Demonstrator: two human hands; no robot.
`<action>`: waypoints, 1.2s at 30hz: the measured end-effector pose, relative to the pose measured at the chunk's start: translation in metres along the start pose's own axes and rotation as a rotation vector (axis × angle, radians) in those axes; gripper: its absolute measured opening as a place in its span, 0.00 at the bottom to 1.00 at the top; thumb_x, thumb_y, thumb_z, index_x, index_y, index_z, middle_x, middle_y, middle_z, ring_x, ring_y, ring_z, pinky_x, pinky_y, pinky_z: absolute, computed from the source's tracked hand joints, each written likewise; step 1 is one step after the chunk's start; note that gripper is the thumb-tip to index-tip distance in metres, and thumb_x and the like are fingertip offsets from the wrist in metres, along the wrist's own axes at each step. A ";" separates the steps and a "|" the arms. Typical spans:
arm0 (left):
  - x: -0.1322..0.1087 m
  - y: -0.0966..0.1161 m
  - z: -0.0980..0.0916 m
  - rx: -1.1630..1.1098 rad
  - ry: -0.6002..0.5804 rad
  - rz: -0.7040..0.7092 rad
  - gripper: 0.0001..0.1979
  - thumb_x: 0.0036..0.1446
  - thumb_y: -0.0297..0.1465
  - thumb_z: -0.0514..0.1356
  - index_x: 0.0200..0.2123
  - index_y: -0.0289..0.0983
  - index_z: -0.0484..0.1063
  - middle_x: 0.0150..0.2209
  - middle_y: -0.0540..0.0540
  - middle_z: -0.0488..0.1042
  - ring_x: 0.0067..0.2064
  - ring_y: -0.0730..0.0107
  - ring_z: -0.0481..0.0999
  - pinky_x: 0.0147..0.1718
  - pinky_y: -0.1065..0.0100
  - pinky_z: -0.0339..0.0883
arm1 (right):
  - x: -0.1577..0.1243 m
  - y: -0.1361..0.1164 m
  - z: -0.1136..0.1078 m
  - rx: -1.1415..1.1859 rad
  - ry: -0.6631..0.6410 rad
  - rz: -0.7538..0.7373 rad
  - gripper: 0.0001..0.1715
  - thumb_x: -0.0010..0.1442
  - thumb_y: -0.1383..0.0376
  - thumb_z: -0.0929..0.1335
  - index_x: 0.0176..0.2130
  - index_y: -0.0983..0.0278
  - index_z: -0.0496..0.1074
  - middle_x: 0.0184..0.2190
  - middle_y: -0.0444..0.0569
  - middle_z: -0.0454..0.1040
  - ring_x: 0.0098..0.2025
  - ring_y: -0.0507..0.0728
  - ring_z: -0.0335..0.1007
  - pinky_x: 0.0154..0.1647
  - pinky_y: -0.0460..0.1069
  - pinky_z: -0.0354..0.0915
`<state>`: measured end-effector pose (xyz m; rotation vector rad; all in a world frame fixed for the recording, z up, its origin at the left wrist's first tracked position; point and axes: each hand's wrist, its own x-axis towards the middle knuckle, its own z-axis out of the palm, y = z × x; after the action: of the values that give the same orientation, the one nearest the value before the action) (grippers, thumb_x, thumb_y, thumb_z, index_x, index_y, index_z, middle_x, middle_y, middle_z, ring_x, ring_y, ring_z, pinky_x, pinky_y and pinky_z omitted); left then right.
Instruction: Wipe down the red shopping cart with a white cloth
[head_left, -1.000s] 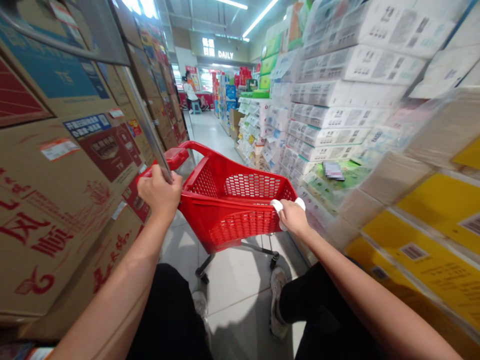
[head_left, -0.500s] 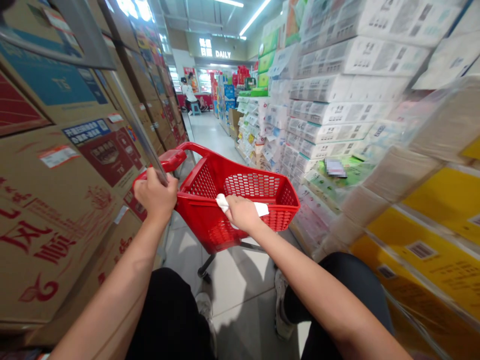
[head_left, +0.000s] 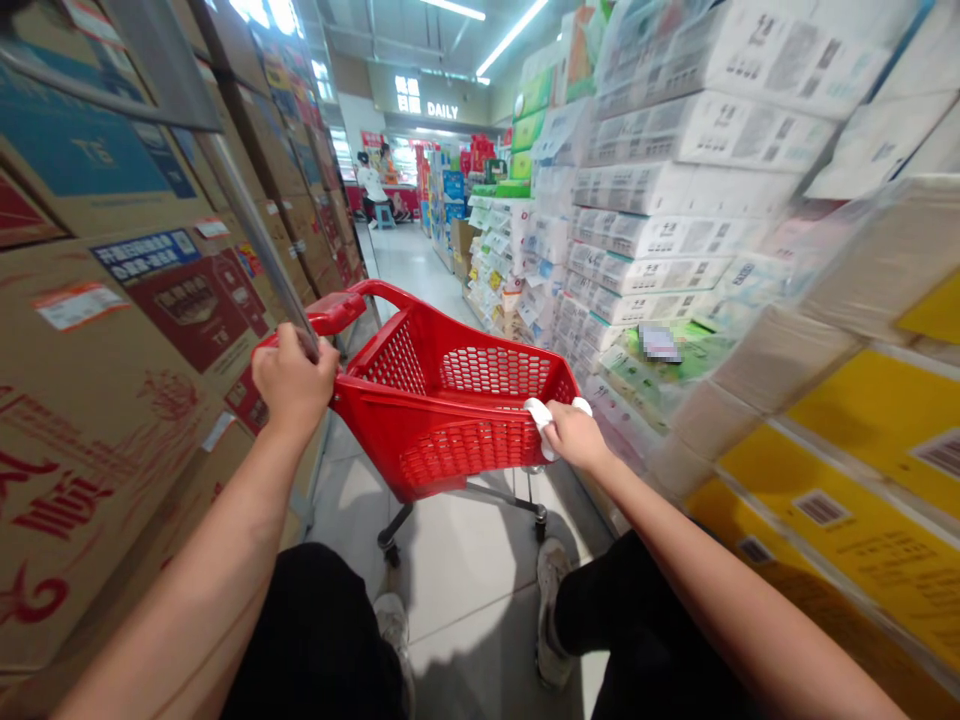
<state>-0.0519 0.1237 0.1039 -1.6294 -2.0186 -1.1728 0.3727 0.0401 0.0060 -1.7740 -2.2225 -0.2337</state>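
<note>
A small red shopping cart (head_left: 457,440) with a perforated basket stands between my legs, its handle end at the left. My left hand (head_left: 295,382) is closed around the lower end of a metal pole (head_left: 255,225), right by the cart's red handle (head_left: 337,312). This pole slants up to a grey frame (head_left: 161,65) at the upper left. My right hand (head_left: 574,435) is closed on a white cloth (head_left: 538,412), pressed against the basket's rim near its right end. Part of the cloth is hidden under my fingers. The visible inside of the basket is bare red plastic.
Stacked cardboard boxes (head_left: 82,420) line the left side. White tissue packs (head_left: 645,235) and yellow packages (head_left: 817,470) are piled along the right. The tiled aisle (head_left: 420,265) runs ahead toward a person on a blue stool (head_left: 384,215) and a lit sign (head_left: 427,98).
My right hand has slid with the white cloth rightward along the basket rim to its far end. My left hand still grips the pole. The view has shifted slightly.
</note>
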 end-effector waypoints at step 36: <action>-0.162 0.014 0.053 -0.447 -0.250 0.006 0.49 0.50 0.31 0.62 0.73 0.41 0.43 0.74 0.44 0.18 0.73 0.42 0.24 0.70 0.45 0.30 | -0.021 -0.155 -0.012 0.028 -0.171 -0.417 0.32 0.71 0.46 0.55 0.43 0.67 0.73 0.34 0.57 0.79 0.36 0.61 0.75 0.41 0.52 0.62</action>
<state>0.0256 0.0537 -0.0315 -2.0790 -1.9878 -1.5733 0.2278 -0.0186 0.0182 -1.3418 -2.6892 -0.1391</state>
